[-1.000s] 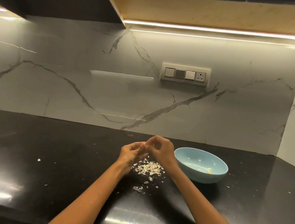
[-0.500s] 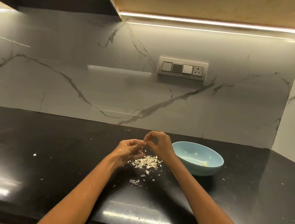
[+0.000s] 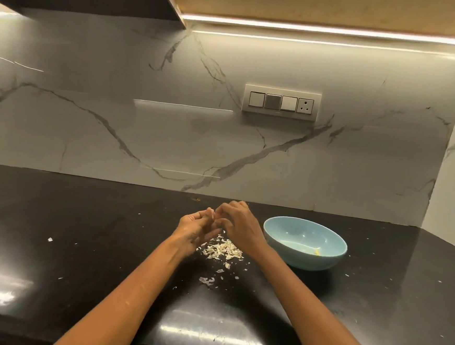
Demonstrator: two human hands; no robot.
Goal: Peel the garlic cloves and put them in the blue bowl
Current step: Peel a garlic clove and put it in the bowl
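On the black counter (image 3: 80, 229), a pile of skins (image 3: 221, 249) and one yellowish bit in the blue bowl (image 3: 304, 243) at three o'clock suggest peeling underway: left hand (image 3: 193, 228) and right hand (image 3: 237, 225) pinch a garlic clove (image 3: 212, 215) between them.

Black bench (image 3: 80, 229), glossy. Marble backsplash (image 3: 115, 125) carries a switch panel (image 3: 281, 103) (three switches, one socket). LED strip (image 3: 332, 31) under the wood cabinet (image 3: 315, 5).
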